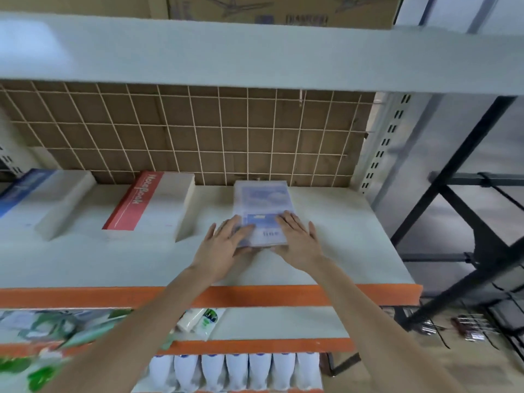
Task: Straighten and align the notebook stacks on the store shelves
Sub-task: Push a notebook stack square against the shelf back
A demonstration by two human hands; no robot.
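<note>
A plastic-wrapped blue notebook stack (261,211) lay flat on the white shelf (348,239) with the orange front lip, a little right of the picture's centre, its long axis running from 6 o'clock toward 12 o'clock, near end toward the person and far end almost at the wire grid back panel (198,131). The stack leaned only slightly off that line, its far end tipped a touch toward 11 o'clock. The left hand (224,245) lay at the stack's near left corner, about 8 o'clock from its middle, fingers straight and spread across the wrapper, with the thumb under the near edge; it pressed rather than gripped. The right hand (297,239) lay at the near right corner, about 4 o'clock from the middle, fingers likewise straight and flat against the cover and side, holding nothing. At 9 o'clock from this stack sat a red notebook stack (147,202), its long axis slanted so that the far end pointed toward 1 o'clock. Farther toward 9 o'clock a blue-covered stack (34,194) slanted the same way, partly cut by the picture's edge. On the shelves below stood white bottles (235,370) and tubes (198,321).
</note>
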